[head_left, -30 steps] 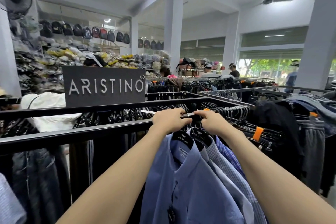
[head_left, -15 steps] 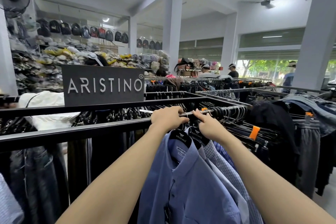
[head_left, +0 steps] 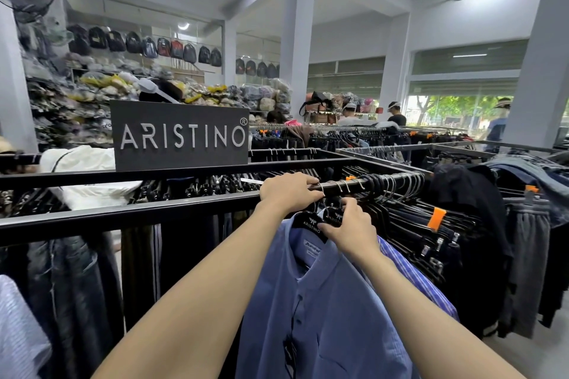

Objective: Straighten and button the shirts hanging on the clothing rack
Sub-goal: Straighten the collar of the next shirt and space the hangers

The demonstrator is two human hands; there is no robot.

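I am looking down along two bare forearms at a crowded black clothing rail (head_left: 341, 186) in a shop. My left hand (head_left: 288, 194) rests on top of the rail, fingers curled over it beside a metal hanger hook. My right hand (head_left: 348, 229) sits just below, its fingers pinching the black plastic hanger (head_left: 308, 223) at the neck of the front garment, a plain blue shirt (head_left: 323, 301).

That shirt hangs directly under my hands, facing me, its collar open at the top and a row of small buttons running down the placket. Just behind it, touching, hangs a blue striped shirt (head_left: 412, 274). A grey sign (head_left: 180, 135) reading ARISTINO stands on the rack frame further back.

I judge the shirt light, soft and limp; it will swing and slide on the smooth hanger if tugged. Best to steady it at the hanger shoulders or collar, then take the two placket edges near the top button.
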